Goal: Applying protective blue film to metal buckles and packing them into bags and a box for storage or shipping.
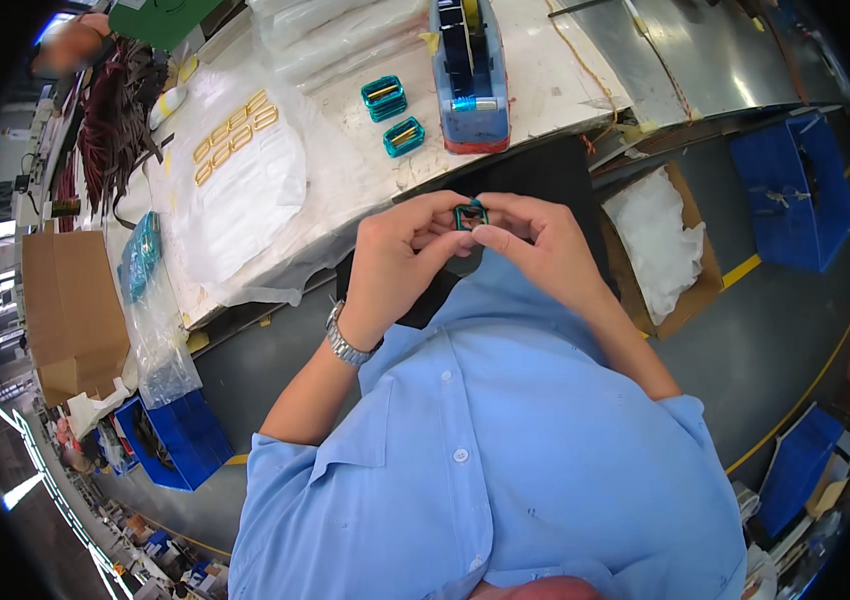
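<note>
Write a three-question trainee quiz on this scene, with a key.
1. True or false: the silver watch is worn on the left wrist.
2. What lies on the white sheet? A) a tape dispenser; B) gold-coloured loops; C) a cardboard box.
3. What are the left hand and right hand holding between them?
Key: 1 true; 2 B; 3 a small dark-teal frame, roughly rectangular, with an open middle.

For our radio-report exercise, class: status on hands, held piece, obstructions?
Left hand and right hand: both pinching. Teal rectangular frame: between them, off the workbench. No visible obstruction.
</note>
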A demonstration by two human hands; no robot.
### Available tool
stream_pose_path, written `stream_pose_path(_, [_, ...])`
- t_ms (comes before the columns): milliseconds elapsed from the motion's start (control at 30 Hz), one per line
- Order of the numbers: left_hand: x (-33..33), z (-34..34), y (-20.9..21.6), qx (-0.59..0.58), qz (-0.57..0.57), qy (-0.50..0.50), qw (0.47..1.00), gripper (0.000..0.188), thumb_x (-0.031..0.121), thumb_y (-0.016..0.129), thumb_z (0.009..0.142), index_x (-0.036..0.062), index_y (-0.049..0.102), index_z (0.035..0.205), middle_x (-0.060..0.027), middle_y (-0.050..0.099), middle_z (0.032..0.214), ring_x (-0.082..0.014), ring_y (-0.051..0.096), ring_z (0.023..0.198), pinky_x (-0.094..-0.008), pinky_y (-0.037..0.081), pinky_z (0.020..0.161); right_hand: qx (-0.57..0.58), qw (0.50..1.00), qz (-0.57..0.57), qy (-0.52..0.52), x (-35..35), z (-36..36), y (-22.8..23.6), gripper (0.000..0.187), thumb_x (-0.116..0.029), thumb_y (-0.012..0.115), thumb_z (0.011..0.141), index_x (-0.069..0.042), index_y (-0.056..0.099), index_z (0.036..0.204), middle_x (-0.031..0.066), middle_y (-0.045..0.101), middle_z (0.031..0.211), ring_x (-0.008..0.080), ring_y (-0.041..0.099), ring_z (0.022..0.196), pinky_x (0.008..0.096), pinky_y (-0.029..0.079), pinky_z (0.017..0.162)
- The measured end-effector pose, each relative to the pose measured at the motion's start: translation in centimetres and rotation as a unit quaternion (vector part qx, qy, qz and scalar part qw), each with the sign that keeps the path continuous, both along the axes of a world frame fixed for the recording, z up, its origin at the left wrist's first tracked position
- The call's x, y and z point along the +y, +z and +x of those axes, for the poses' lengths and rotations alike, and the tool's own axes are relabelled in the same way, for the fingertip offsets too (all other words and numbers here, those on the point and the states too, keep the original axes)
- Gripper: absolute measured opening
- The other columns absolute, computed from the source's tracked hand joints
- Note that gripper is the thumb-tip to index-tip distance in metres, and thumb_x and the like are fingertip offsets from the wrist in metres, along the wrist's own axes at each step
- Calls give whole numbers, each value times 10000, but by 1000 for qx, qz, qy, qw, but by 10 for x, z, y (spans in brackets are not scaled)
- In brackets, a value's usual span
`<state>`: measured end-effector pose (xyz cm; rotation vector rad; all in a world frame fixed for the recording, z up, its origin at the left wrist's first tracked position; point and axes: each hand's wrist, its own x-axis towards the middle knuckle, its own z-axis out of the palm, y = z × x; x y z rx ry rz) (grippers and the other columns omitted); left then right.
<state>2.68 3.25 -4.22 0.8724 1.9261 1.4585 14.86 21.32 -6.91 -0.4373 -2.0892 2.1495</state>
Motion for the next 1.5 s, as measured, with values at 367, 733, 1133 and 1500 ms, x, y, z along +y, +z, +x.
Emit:
stream_pose_path(367, [-24,17,-6,-157,76,87,981,271,-84,671,999,-74,668,1269,-131,785,1058,-163,777,907,-300,656,829,170,933,307,77,-9,-17,2,271,-53,725,963,35,722,1219,180,749,982,352,729,890,400,602,784])
stream_pose_path(733, [-26,21,-10,-137,87,98,982,306,-97,670,995,-90,634,1298,-157,775,1063,-183,768,913,-306,653,800,86,981,150,89,-10,-19,10,248,-100,683,1030,34,728,1235,118,762,917,237,745,833,350,602,771])
stream_pose_path(1133, [-26,19,-3,109,26,81,990,341,-55,753,933,-22,689,1267,-124,765,1040,-172,761,851,-289,621,762,-24,997,24,75,-10,-20,22,213,-124,639,1085,55,754,1072,82,753,851,116,720,776,259,576,716])
stream_pose_path(1500, [-17,-32,11,365,12,123,923,330,78,878,802,33,755,1104,-113,760,1059,-271,732,908,-360,580,783,-18,985,-168,37,-5,-29,16,286,-204,580,1132,43,715,1183,106,754,872,132,718,761,275,595,735])
